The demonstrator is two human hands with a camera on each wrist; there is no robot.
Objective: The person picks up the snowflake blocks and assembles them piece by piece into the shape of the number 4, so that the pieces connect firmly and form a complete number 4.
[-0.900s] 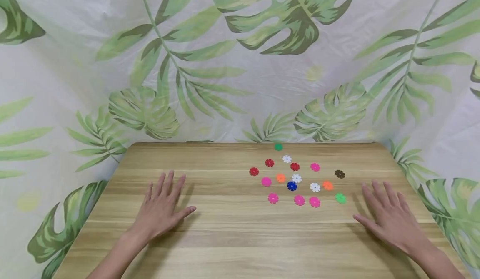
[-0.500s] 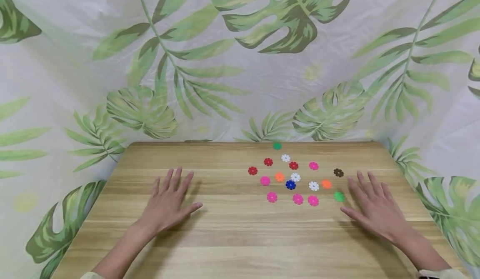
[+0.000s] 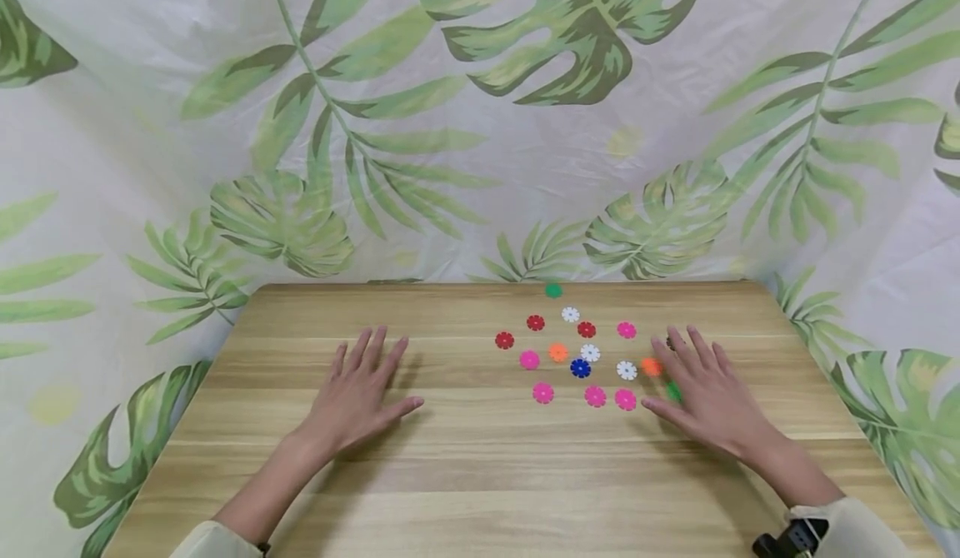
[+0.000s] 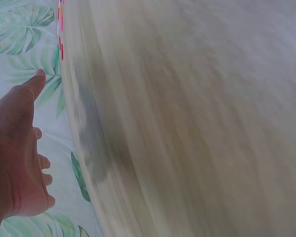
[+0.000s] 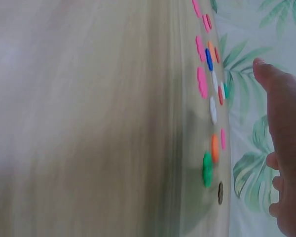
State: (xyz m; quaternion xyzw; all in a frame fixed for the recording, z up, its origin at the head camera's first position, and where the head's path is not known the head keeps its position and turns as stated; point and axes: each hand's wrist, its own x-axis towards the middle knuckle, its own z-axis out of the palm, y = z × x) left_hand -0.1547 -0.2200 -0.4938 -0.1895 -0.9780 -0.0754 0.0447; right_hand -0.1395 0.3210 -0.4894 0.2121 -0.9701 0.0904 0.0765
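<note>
Several small notched plastic discs, in the shape of flowers, lie flat and scattered on the right half of the wooden table [image 3: 480, 466]. Among them are a blue disc [image 3: 581, 368], pink ones such as a pink disc [image 3: 626, 400], and red, white and orange ones. My right hand [image 3: 716, 404], fingers spread and straight, hovers over the right side of the group and holds nothing. It partly covers a green disc [image 3: 673, 391] and a brown disc; the right wrist view shows the brown disc [image 5: 220, 193] whole. Left of the discs, my left hand [image 3: 356, 404] hovers over bare wood, fingers spread, holding nothing.
Behind the table hangs a cloth [image 3: 450, 191] printed with green leaves, meeting the table's far edge. A dark green disc [image 3: 553, 291] lies close to that edge. A dark device [image 3: 795, 537] sits at my right cuff.
Both hands have moved inward and slightly forward over the table. My right hand has come from beside the discs to above the rightmost ones. The discs lie as before.
</note>
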